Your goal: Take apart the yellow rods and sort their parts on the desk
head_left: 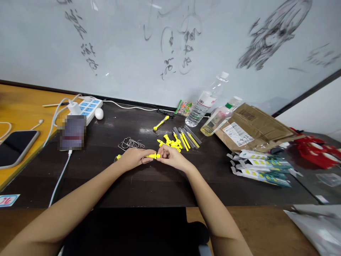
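My left hand and my right hand meet over the dark desk, both closed on a small yellow plastic part held between them. A yellow end also sticks out at the left of my left hand. Just beyond my fingers lies a pile of yellow parts and several clear sleeves with yellow strips. Another yellow piece lies farther back. Bent wire hooks rest to the left of the pile.
A power strip with cables, a white egg-shaped object and a phone sit at the left. Two plastic bottles, a cardboard package, printed packets and red items lie at the right. A whiteboard stands behind.
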Action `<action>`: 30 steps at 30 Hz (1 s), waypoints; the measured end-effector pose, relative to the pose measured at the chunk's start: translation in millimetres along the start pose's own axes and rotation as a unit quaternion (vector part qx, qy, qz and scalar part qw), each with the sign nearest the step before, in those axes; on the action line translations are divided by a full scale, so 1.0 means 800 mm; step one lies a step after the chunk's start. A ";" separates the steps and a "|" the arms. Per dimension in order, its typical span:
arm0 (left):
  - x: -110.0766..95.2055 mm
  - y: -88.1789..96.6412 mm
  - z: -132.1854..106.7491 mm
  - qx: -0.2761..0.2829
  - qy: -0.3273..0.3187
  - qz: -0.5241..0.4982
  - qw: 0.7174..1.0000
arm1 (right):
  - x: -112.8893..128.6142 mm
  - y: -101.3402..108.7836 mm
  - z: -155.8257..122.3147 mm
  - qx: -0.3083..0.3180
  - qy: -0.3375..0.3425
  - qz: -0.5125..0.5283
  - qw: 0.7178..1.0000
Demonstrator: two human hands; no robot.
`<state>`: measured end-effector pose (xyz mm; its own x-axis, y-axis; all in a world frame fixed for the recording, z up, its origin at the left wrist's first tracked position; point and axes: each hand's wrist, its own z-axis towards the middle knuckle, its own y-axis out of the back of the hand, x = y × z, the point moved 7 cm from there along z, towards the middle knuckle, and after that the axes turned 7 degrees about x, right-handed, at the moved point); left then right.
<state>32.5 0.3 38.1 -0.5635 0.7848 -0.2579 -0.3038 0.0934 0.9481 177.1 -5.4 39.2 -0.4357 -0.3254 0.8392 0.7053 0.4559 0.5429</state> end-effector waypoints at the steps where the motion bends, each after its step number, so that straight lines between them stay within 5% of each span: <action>1: 0.000 0.000 0.000 -0.003 -0.004 0.004 1.000 | 0.000 -0.001 0.000 0.007 -0.003 0.009 1.000; 15: -0.007 0.003 -0.001 -0.041 -0.029 0.056 0.997 | -0.007 -0.013 -0.001 0.082 -0.055 0.078 0.992; 24: -0.002 -0.001 0.000 -0.005 -0.016 0.004 1.000 | -0.003 -0.003 0.000 0.025 -0.027 0.038 0.999; 30: -0.001 0.001 -0.001 -0.033 -0.016 0.029 0.999 | -0.002 -0.004 -0.001 0.038 -0.036 0.027 0.998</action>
<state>32.2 -1.1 38.8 -0.5578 0.8065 -0.1961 -0.3222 0.0072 0.9466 175.8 -7.0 36.4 -0.4395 -0.2399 0.8656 0.6856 0.5330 0.4958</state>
